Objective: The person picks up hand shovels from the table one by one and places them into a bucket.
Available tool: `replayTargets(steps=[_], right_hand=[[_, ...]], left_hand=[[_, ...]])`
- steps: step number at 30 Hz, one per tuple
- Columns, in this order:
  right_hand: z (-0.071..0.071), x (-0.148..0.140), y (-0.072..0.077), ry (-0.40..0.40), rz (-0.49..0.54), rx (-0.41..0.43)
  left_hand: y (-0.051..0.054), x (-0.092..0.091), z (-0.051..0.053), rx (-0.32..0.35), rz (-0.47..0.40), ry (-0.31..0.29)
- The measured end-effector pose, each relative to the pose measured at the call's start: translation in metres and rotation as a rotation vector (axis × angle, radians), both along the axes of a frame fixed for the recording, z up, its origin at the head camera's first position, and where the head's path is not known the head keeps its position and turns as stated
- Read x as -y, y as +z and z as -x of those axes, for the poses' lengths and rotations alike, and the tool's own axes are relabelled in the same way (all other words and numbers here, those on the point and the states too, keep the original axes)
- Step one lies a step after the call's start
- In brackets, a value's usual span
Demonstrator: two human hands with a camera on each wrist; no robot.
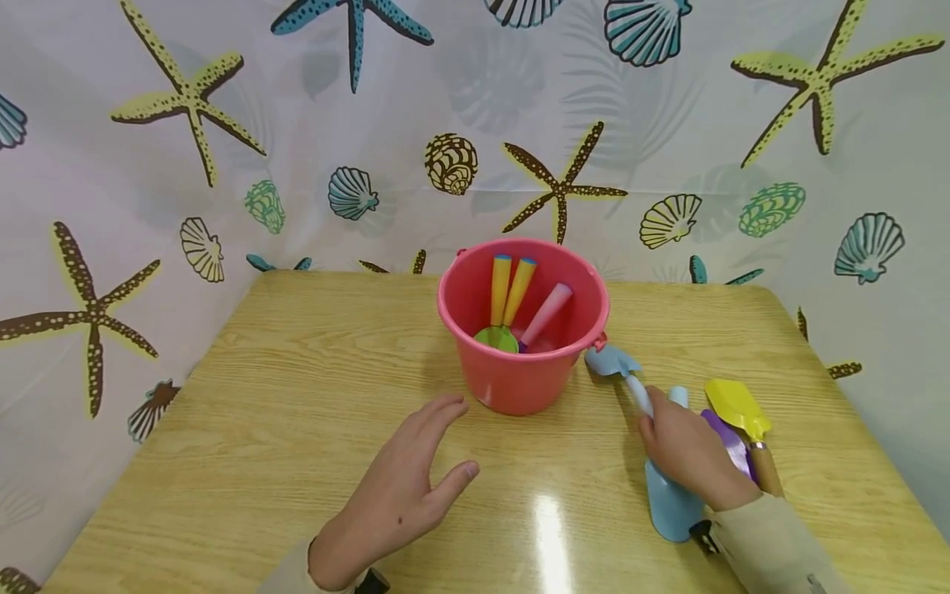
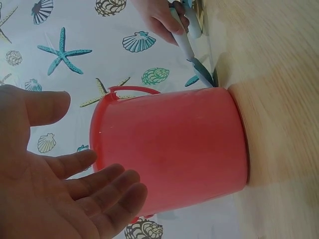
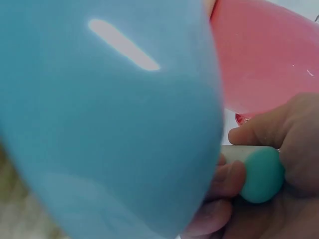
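Note:
A pink bucket (image 1: 512,388) stands upright on the table, holding two yellow-handled tools (image 1: 500,289) and a pink-handled one (image 1: 547,313). My right hand (image 1: 690,454) grips the handle of a light blue toy shovel (image 1: 612,361), whose head points at the bucket's base. Its teal handle end (image 3: 262,174) shows between the fingers in the right wrist view. Under that hand lies a larger blue shovel (image 1: 671,507), partly covered; its blade fills much of the right wrist view. My left hand (image 1: 404,487) hovers before the bucket, fingers spread, holding nothing.
A yellow shovel (image 1: 738,404) with a brown handle and a purple toy tool (image 1: 731,445) lie to the right of my right hand. Behind the wooden table (image 1: 334,355) hangs a cloth (image 1: 416,107) printed with shells and starfish.

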State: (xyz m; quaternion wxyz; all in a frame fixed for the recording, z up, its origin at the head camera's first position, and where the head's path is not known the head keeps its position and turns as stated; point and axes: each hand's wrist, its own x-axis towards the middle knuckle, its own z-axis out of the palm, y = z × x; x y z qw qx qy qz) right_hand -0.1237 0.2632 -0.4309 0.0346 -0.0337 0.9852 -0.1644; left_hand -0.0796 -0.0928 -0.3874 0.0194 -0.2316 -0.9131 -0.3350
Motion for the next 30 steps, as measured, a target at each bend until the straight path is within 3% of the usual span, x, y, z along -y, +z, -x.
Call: replayTargets(steps=[9, 21, 30], right_hand=[[-0.005, -0.001, 0.011, 0.024, 0.051, 0.000], [-0.015, -0.008, 0.051, 0.034, 0.158, -0.086], [-0.019, -0.027, 0.070, -0.067, 0.152, -0.213]], left_hand=[[0.001, 0.002, 0.001, -0.030, -0.002, 0.002], [0.001, 0.003, 0.000, -0.008, 0.007, 0.014], [-0.001, 0.004, -0.001, -0.015, -0.002, 0.015]])
